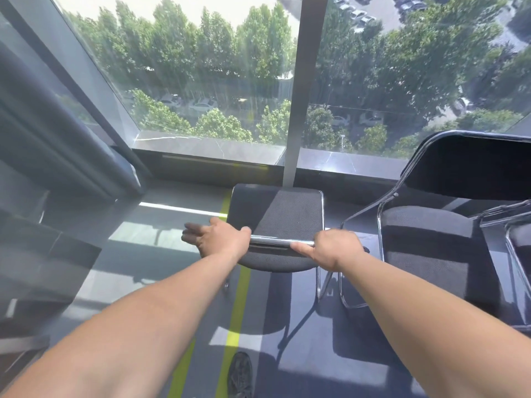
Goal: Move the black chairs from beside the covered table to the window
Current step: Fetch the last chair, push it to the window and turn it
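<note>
This looks like an office or meeting room on a high floor. A large window (201, 67) looks down on trees (172, 47) and parked cars (202, 106). Black chairs (425, 234) with chrome tube frames stand on a grey floor (138, 248) with yellow lines (238, 311).

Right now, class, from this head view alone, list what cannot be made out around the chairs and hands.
Head view only:
- Left hand: fingers motion-blurred.
- Right hand: fingers hidden behind the chair's chrome bar it grips.
- Second chair: cut by right edge.
- Shoe: cut by bottom edge.
- Covered table: out of frame.
</note>
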The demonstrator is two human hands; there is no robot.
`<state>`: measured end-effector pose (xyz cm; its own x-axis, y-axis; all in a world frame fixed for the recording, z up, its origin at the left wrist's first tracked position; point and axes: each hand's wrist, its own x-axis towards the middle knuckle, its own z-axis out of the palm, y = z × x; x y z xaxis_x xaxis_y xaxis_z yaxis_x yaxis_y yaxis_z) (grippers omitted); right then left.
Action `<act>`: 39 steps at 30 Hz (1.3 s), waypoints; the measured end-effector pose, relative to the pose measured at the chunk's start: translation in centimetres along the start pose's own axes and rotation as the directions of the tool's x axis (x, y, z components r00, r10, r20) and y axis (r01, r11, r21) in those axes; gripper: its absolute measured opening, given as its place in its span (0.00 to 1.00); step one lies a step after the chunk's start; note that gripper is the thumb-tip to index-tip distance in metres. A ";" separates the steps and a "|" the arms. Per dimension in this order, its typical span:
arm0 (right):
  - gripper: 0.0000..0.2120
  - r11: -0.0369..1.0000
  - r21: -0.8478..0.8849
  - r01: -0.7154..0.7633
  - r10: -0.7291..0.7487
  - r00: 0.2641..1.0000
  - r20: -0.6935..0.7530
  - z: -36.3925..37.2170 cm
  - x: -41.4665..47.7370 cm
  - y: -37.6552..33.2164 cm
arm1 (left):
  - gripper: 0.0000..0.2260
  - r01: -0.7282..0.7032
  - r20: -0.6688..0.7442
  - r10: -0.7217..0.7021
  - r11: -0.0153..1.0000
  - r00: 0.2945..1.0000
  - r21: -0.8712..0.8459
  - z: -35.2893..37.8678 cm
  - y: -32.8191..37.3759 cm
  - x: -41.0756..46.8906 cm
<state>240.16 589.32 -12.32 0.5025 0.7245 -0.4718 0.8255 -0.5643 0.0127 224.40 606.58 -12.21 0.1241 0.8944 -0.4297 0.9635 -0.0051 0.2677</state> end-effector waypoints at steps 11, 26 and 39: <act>0.38 0.990 0.142 0.001 -0.006 0.999 0.036 -0.3 2.5 -5.8 | 0.34 -0.292 -0.028 0.313 0.911 0.949 0.293 -4.2 -0.4 10.1; 0.33 0.909 0.407 -0.095 0.077 0.995 0.059 -2.2 4.3 -9.2 | 0.34 -0.254 -0.117 0.227 0.905 0.967 -0.342 -2.8 2.2 11.0; 0.28 0.587 0.795 -0.150 0.061 0.988 0.142 -3.1 7.6 -18.9 | 0.45 -0.627 0.168 0.608 0.773 0.776 0.094 -8.8 4.1 22.8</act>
<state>229.18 606.70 -13.38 0.5103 0.6253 -0.5905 0.2048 -0.7552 -0.6227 229.15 630.91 -13.36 0.7222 0.6157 -0.3151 0.6897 -0.6068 0.3952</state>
